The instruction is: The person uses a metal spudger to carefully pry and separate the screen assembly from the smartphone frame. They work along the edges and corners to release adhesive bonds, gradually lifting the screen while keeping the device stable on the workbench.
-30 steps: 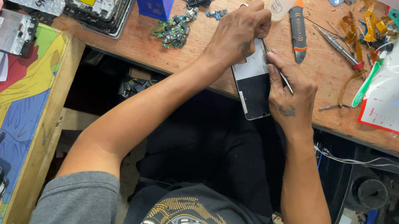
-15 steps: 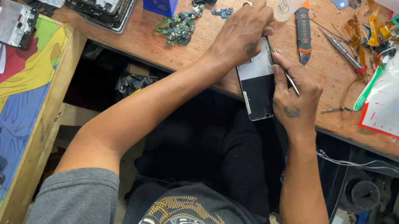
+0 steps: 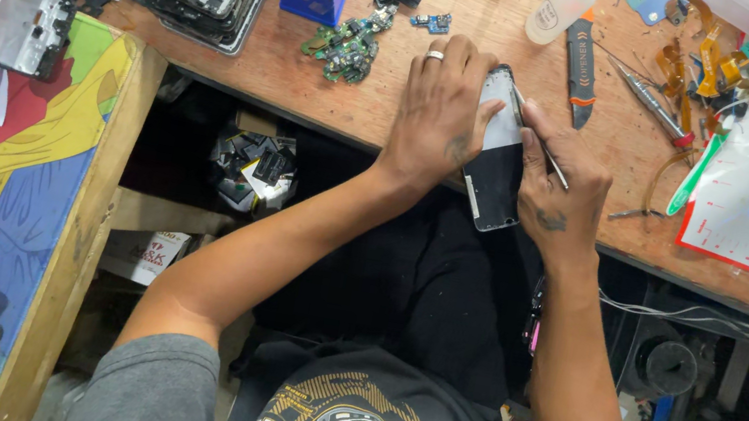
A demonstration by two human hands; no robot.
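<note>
A dismantled phone is held between the two hands at the near edge of the wooden bench, its long axis running away from the body and tilted slightly, the far end leaning toward the left hand and the near end overhanging the bench edge. The left hand is laid over the phone's left side, palm down, fingers curled around its far-left edge (a ring is seen on one finger), so the phone is pressed and steadied from that side. The right hand is closed against the phone's right edge, and a thin metal tool is pinched between its thumb and fingers; the tool's tip is directed at the upper right edge of the phone, though whether it actually touches there cannot be told. Both hands are touching the phone, neither being nearer than the other. Just beyond the left hand, small green circuit boards are scattered; beyond the right hand a black and orange pry tool and a small white bottle are lying.
</note>
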